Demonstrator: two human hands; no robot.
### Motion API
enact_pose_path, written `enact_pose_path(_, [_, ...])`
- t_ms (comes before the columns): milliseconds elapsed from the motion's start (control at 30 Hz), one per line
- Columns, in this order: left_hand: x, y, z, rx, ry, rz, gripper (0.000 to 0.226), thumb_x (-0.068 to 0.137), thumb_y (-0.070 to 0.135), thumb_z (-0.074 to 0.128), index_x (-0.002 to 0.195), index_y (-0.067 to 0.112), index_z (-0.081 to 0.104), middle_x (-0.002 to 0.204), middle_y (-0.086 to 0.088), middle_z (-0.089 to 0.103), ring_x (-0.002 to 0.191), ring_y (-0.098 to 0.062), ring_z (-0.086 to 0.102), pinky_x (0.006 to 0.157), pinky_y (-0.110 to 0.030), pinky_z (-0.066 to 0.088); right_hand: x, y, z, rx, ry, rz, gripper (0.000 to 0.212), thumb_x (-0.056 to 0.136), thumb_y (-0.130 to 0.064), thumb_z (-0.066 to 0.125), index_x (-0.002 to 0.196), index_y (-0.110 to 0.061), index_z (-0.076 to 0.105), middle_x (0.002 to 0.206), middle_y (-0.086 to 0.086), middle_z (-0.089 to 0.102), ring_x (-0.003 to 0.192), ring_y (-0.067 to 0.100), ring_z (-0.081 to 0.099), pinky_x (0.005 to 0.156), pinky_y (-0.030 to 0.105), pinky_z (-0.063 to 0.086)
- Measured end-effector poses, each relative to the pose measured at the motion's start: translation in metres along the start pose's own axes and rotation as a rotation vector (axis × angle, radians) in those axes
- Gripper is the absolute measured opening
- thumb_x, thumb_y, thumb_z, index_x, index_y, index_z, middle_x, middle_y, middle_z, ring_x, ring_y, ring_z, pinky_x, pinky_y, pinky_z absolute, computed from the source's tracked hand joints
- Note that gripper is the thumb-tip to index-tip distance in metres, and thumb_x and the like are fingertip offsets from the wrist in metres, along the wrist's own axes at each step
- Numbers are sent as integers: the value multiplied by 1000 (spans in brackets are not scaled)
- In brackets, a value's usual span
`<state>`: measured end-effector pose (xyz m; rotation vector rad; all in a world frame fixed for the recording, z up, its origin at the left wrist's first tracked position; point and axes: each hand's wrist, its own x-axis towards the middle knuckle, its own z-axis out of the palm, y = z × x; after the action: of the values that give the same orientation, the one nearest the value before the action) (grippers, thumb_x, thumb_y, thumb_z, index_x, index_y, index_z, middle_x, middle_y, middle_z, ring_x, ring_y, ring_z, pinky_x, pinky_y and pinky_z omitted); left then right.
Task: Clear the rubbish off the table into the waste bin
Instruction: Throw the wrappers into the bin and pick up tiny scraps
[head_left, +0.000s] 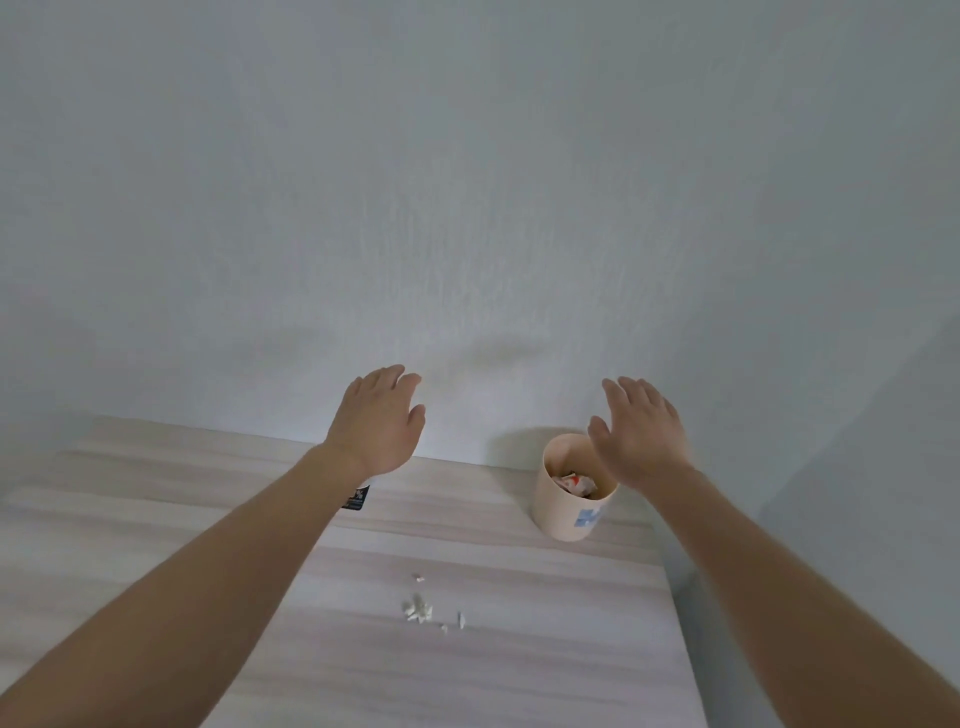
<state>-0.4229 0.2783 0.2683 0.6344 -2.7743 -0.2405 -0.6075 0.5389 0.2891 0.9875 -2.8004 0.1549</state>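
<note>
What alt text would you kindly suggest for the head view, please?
The left hand and right hand hover open and empty above a pale wooden table. A cream waste bin holding crumpled rubbish stands at the table's far right; small white scraps lie mid-table.

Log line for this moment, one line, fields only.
left hand: open, empty | right hand: open, empty | waste bin: upright, wrappers inside | white scraps: on table | dark packet: on table, partly hidden
</note>
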Motion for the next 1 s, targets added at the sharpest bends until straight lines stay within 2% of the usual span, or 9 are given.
enact_pose_path(167, [-17,-21,5,1,-2,32,46,96,29,44,137,10,44,146,-12,41,135,-30,36,111,-44,28,-22,-30,1,5,6,-3,54,94,-37,36,143,-13,35,149,6,36,139,24,26,114,40,22])
enact_pose_path(300, [-33,-33,14,-9,-24,32,46,95,29,45,137,10,44,145,-11,42,134,-30,37,110,-43,29,-38,-49,8,44,-10,-6,63,85,-41,26,141,-14,37,147,6,39,137,25,29,114,40,24])
enact_pose_path(467, [-47,-39,28,-13,-41,29,43,94,26,48,134,8,47,140,-13,46,129,-32,42,107,-44,33,-49,-57,29,67,-8,-28,51,88,-38,36,133,-13,44,135,7,49,129,27,39,109,42,33])
enact_pose_path(567, [-53,-42,42,-6,-67,7,43,94,26,47,133,9,47,141,-13,46,130,-32,42,108,-45,34,-53,-54,43,81,-54,-34,48,83,-41,34,122,-16,47,129,5,51,123,28,42,104,43,36])
enact_pose_path(767, [-67,-43,73,12,-143,-8,42,91,27,46,129,11,48,136,-12,49,125,-32,45,105,-45,37,-59,-44,82,98,-146,-66,51,91,-36,42,135,-11,41,140,9,44,128,30,36,107,43,29])
enact_pose_path(900, [-77,-43,94,18,-192,-29,44,93,28,46,133,10,46,140,-12,46,129,-31,43,107,-44,36,-61,-41,114,163,-246,-73,48,92,-35,41,133,-12,39,142,8,39,134,27,28,110,42,25])
enact_pose_path(1000, [-87,-41,112,4,-235,-47,44,94,26,46,135,9,45,142,-15,44,131,-32,41,109,-43,33,-63,-43,136,177,-290,-89,48,91,-34,42,135,-15,39,140,6,41,131,26,33,107,42,29])
